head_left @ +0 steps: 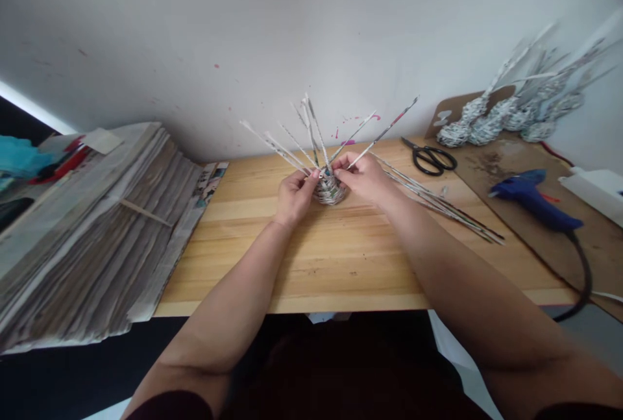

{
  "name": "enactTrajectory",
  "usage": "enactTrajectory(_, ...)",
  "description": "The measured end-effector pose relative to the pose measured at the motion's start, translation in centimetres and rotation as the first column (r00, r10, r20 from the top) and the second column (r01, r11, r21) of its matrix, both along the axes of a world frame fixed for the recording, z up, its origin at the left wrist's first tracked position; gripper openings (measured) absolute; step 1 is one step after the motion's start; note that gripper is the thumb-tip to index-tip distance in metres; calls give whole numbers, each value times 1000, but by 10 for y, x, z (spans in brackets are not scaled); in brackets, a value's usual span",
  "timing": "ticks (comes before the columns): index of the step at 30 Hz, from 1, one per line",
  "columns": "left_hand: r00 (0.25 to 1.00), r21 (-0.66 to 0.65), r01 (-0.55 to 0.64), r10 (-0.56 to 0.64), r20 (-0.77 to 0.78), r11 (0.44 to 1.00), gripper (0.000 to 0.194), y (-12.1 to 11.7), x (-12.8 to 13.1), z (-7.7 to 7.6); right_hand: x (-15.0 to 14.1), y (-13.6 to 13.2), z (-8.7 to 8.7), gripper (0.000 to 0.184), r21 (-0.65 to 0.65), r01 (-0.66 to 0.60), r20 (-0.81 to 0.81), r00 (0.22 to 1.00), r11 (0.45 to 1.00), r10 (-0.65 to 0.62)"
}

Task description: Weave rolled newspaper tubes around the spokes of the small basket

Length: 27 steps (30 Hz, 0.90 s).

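Note:
A small round basket woven from rolled newspaper tubes (331, 192) rests on the wooden table (311, 264). Several paper tubes (311, 128) fan up and outward from its top. My left hand (294, 196) grips the basket's left rim, thumb and fingers pinched together. On the right rim, my right hand (363, 176) has its fingers closed around the weave and the foot of a tube. Which tubes lie under the fingers is partly hidden.
Loose paper tubes (448, 209) lie right of my right hand, near black scissors (431, 157). A blue glue gun (535, 202) lies on brown board at right. Several woven paper pieces (487, 118) stand behind. A tall newspaper stack (107, 225) fills the left.

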<state>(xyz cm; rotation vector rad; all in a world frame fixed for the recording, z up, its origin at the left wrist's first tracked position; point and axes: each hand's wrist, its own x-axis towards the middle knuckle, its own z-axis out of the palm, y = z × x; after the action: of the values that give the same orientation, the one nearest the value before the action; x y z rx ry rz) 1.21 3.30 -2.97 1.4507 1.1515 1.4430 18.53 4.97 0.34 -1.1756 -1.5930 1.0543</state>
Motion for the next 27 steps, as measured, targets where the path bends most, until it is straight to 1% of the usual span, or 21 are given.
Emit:
enactTrajectory(3, 999, 4, 1, -1, -39, 1000, 50, -2, -1, 5, 2, -1, 2, 12, 59, -47, 110, 993, 997, 40)
enactTrajectory(5, 997, 32, 12, -9, -76, 999, 45, -2, -2, 5, 4, -2, 1, 12, 98, -76, 179, 982, 992, 58)
enactTrajectory(8, 992, 74, 25, -16, -122, 997, 36, -1, -3, 2, 5, -3, -1, 12, 125, -112, 219, 972, 986, 82)
enactTrajectory(10, 991, 78, 24, -13, -133, 997, 33, 0, -4, 1, 6, -2, -2, 13, 138, -129, 222, 970, 982, 96)
enactTrajectory(12, 994, 61, 43, -37, -99, 997, 31, 2, -6, 0, 7, -2, -4, 12, 148, -146, 227, 968, 978, 110)
enactTrajectory(14, 997, 38, 72, -71, -27, 997, 31, 3, -8, 1, 9, -1, -6, 11, 148, -172, 223, 965, 974, 137)
enactTrajectory(16, 994, 4, 96, -96, 42, 995, 35, 4, -10, 2, 11, 0, -7, 12, 166, -188, 203, 967, 968, 153)
enactTrajectory(18, 989, -45, 132, -129, 73, 990, 39, 4, -12, 4, 12, 1, -8, 13, 187, -184, 174, 973, 965, 152)
enactTrajectory(22, 979, -120, 200, -194, 54, 972, 42, 4, -15, 6, 12, 0, -7, 17, 122, -181, 125, 978, 976, 165)
enactTrajectory(25, 980, -143, 199, -200, 5, 970, 41, 4, -15, 8, 11, 1, -8, 20, 55, -174, 63, 983, 983, 170)
enactTrajectory(27, 981, -123, 192, -195, -11, 974, 40, 4, -15, 8, 11, 2, -9, 20, 22, -174, 35, 984, 984, 174)
